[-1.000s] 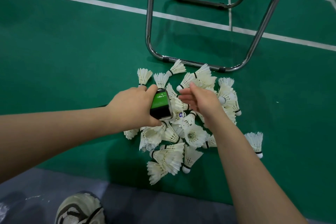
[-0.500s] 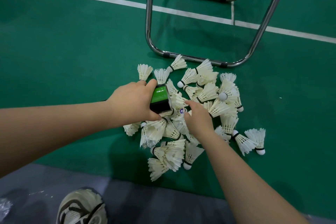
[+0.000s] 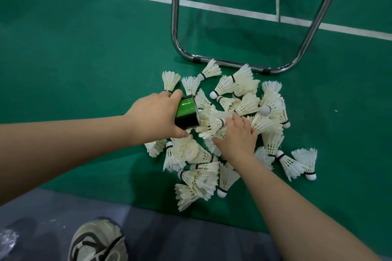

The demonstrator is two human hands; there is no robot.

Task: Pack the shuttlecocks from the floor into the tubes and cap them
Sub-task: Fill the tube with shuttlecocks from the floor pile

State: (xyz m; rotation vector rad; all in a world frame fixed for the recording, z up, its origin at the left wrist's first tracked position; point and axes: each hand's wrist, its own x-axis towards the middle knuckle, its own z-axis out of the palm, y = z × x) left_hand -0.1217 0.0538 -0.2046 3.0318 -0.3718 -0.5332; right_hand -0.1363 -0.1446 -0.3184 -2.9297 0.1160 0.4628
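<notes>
left hand and right hand bare, pale mesh sneaker trimmed black

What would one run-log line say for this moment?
left hand: holds green-black tube | right hand: touches shuttlecock beside tube mouth, grip unclear | shuttlecock pile: on green floor

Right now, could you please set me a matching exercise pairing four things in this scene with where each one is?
Things: 1 tube; 2 chair; 3 shoe; 4 right hand.
Places: a on the grey floor; b on the shuttlecocks; c in the left hand; d beyond the shuttlecocks.
Pairs: 1-c; 2-d; 3-a; 4-b.
</notes>
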